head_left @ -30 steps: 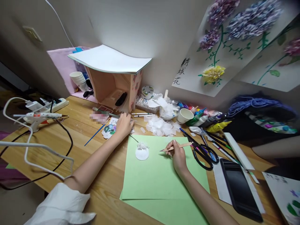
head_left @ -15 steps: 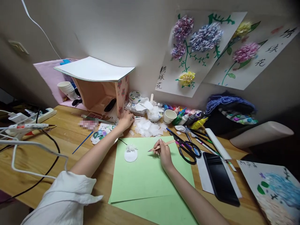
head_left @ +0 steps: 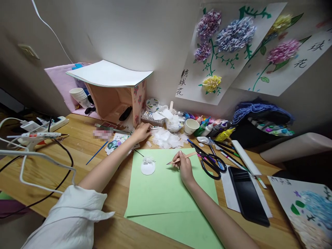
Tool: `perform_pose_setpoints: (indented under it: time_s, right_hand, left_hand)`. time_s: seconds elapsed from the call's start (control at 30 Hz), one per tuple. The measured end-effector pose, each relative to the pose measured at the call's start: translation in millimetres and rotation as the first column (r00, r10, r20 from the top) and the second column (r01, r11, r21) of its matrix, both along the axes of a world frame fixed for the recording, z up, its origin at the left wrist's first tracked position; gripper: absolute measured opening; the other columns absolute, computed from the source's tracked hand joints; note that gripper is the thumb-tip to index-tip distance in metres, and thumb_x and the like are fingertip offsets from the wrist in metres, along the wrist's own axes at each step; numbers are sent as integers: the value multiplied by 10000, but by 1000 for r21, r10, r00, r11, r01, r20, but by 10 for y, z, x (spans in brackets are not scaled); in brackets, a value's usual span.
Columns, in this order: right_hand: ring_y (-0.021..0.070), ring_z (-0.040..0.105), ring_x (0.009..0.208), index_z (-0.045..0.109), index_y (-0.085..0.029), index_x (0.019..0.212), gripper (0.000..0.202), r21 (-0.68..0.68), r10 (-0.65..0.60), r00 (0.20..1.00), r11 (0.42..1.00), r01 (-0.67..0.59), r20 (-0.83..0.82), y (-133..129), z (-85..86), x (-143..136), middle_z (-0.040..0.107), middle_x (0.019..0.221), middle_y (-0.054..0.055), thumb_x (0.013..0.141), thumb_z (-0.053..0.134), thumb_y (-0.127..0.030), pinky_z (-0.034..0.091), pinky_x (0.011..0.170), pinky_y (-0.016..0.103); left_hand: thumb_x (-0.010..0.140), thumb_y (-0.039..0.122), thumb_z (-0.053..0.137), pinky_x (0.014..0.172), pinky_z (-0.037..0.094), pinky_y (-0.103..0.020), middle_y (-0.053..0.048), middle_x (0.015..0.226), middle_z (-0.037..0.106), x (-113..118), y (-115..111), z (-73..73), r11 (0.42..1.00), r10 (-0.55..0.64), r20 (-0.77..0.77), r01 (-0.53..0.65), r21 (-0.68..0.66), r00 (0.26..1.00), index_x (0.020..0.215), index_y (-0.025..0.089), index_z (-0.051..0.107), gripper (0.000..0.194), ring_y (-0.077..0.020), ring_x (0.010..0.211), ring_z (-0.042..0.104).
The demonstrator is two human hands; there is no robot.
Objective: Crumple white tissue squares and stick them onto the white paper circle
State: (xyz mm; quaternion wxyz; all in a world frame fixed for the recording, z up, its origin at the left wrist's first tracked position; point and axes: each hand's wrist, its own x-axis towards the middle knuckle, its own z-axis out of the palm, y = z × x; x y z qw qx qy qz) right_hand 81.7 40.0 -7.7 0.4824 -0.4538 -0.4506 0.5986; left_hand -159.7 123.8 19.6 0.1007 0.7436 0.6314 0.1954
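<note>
My right hand (head_left: 183, 166) grips a wooden pencil (head_left: 188, 155), its dark tip just above green paper (head_left: 160, 193) and pointing left. On the paper's upper left lies a white paper disc (head_left: 147, 168) with ruffled white pieces (head_left: 148, 160) along its top edge. A thin dark stick (head_left: 138, 152) reaches towards them. My left hand (head_left: 142, 132) is stretched out beside the pink box (head_left: 136, 103), its fingers bent together at the tabletop. A small white stick-like thing shows at its fingertips; what they hold is hard to make out. Torn white tissue pieces (head_left: 168, 138) lie just right of it.
Black-handled scissors (head_left: 210, 166) lie right of my right hand, near a phone (head_left: 249, 195). Paint bottles (head_left: 207, 128) and a paper cup (head_left: 191, 127) stand behind. A glue gun (head_left: 36, 138) and cables lie left. Flower pictures (head_left: 218, 62) hang on the wall.
The whole view has shifted slightly, so things appear a little further right and higher. Both hands stay in nearly the same place, the pencil still in my right hand.
</note>
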Motion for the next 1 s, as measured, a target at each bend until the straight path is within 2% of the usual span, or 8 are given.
perform_pose_setpoints:
  time_s: [0.3, 0.4, 0.5, 0.63, 0.73, 0.83, 0.9, 1.0]
  right_hand:
    - [89, 491, 412, 510, -170, 584, 452, -1, 19, 1000, 1000, -19, -16, 1, -21, 17, 534, 464, -12, 810, 460, -558, 364, 416, 198]
    - [90, 484, 403, 508, -172, 587, 455, 11, 17, 1000, 1000, -17, -4, 2, -34, 16, 529, 449, -13, 813, 450, -562, 361, 410, 199]
    - [93, 482, 404, 506, -174, 590, 455, 25, 15, 1000, 1000, -15, 3, 5, -45, 15, 528, 444, -13, 813, 445, -567, 362, 412, 202]
    - [93, 491, 414, 507, -174, 593, 449, 25, 6, 1000, 1000, -7, 11, -3, -39, 18, 525, 459, -14, 815, 445, -559, 366, 417, 203]
    - [90, 497, 429, 505, -174, 592, 429, 55, 9, 1000, 998, -10, 11, -35, -13, 22, 516, 483, -20, 826, 449, -530, 374, 426, 203]
    - [90, 489, 448, 505, -176, 592, 418, 159, 18, 1000, 987, -18, 3, -89, 25, 29, 509, 515, -20, 851, 428, -496, 386, 447, 214]
    - [95, 481, 461, 503, -179, 592, 422, 227, 34, 999, 973, -35, 10, -133, 54, 33, 512, 528, -14, 874, 394, -474, 391, 462, 226]
    - [108, 490, 488, 497, -182, 596, 428, 299, 93, 993, 948, -109, 66, -194, 100, 29, 514, 549, -5, 896, 357, -453, 396, 482, 241]
  left_hand:
    - [807, 182, 471, 880, 378, -339, -64, 938, 614, -28, 16, -123, 999, 53, 14, -53, 8, 998, 837, 174, 606, 139, -206, 950, 501]
    - [828, 180, 430, 868, 384, -350, -81, 938, 593, -47, -4, -71, 995, 101, 14, -101, 17, 995, 848, 174, 595, 166, -221, 958, 498]
    - [842, 171, 395, 861, 387, -362, -96, 946, 583, -20, -71, 94, 991, 132, 25, -132, 36, 991, 866, 170, 582, 189, -232, 958, 504]
    - [853, 226, 412, 886, 380, -342, -63, 951, 609, 108, -412, 420, 995, 90, 73, -92, 37, 993, 870, 176, 570, 167, -207, 957, 515]
    - [847, 316, 438, 782, 421, -307, -43, 901, 628, 253, -815, 578, 991, -2, 248, 35, -128, 969, 820, 173, 576, 200, -188, 868, 546]
    - [839, 303, 446, 780, 425, -287, -27, 915, 635, 391, -1133, 564, 938, -81, 327, 183, -295, 941, 837, 182, 591, 189, -169, 861, 560]
    - [831, 258, 448, 803, 417, -307, -40, 910, 633, 459, -1241, 488, 932, -63, 248, 146, -333, 967, 831, 178, 597, 169, -187, 891, 551]
    - [830, 221, 430, 813, 400, -358, -74, 898, 617, 526, -1289, 371, 956, -8, 42, 20, -293, 999, 827, 170, 605, 182, -233, 920, 518]
